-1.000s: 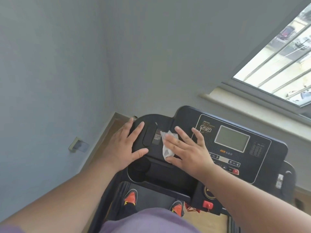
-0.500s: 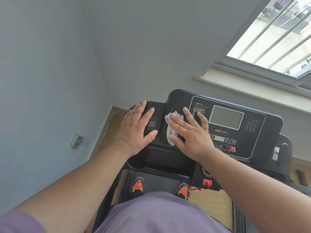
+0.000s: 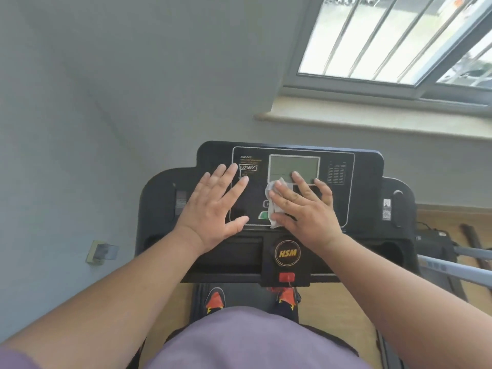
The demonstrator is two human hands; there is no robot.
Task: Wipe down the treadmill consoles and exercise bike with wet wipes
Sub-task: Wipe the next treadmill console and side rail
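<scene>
Right hand (image 3: 306, 209) flat, fingers spread, pressing wet wipe (image 3: 275, 202) onto treadmill console (image 3: 367, 182), just below the display (image 3: 294, 166). Left hand (image 3: 213, 209) flat, empty, bracing left panel. Unwiped console stretches rightward; right hand nearer.

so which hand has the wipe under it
The right hand: its flat fingers press the white wet wipe onto the treadmill console. The left hand lies bare on the panel.

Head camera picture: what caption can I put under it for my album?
Right hand presses a wet wipe flat on the treadmill console below its screen; left hand rests open beside it.
</scene>
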